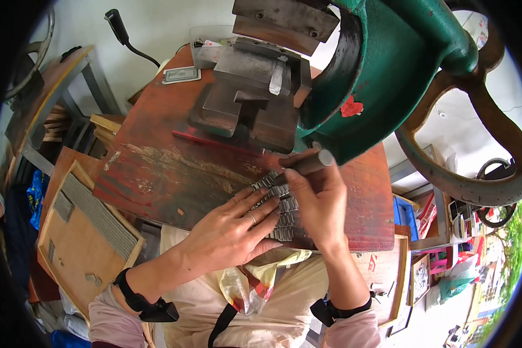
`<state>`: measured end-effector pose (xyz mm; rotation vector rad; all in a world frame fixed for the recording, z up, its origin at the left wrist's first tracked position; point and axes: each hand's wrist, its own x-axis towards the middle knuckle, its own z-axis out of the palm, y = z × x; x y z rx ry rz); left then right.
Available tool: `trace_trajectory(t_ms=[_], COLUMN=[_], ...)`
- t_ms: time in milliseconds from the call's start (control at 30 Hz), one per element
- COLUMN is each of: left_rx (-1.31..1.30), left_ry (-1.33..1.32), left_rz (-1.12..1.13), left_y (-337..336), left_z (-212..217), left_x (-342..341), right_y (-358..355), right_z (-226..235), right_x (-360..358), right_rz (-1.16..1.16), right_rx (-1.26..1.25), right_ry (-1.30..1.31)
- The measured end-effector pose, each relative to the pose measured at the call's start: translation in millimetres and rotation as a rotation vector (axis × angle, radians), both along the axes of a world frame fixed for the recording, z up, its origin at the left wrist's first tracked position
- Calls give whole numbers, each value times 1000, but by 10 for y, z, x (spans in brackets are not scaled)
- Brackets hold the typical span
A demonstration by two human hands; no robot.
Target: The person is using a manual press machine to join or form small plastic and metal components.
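Rows of small grey metal pieces [286, 219] lie near the front edge of the worn reddish-brown bench. Across their left part rests my left hand [226, 235], palm down with fingers stretched out and a ring on one of them. Closed around a dark metal rod [312, 164] is my right hand [322, 214], just right of my left fingertips. The rod is tilted, its pale round end toward the upper right. Its other end comes down near the metal pieces, but my fingers partly hide where it meets them.
A green cast-iron press [388, 75] with a steel die block [243, 113] stands at the back of the bench [151, 168]. Its large wheel [446, 168] juts out at right. A wooden tray [69, 249] with stacked grey strips lies at left. At right sits a blue bin [405, 217].
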<state>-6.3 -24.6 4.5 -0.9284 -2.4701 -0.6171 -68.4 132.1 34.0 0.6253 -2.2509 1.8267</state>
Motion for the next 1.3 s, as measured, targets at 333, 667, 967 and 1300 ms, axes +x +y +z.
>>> trace_trajectory(t_ms=[333, 667, 967, 1300], left_rx=[-8, 14, -128, -239], left_ry=[42, -15, -10, -90], left_rz=[-29, -20, 116, 80], left_y=[-41, 7, 80, 183], left_z=[-34, 38, 18, 35], left_x=[-3, -6, 18, 49], right_y=[-82, 144, 1730, 2850], right_z=[-92, 127, -315, -1948], right_x=[13, 144, 1051, 2185], right_rz=[-52, -183, -1003, -1193], right_rx=[190, -42, -270, 631], right_ry=[117, 26, 328, -168])
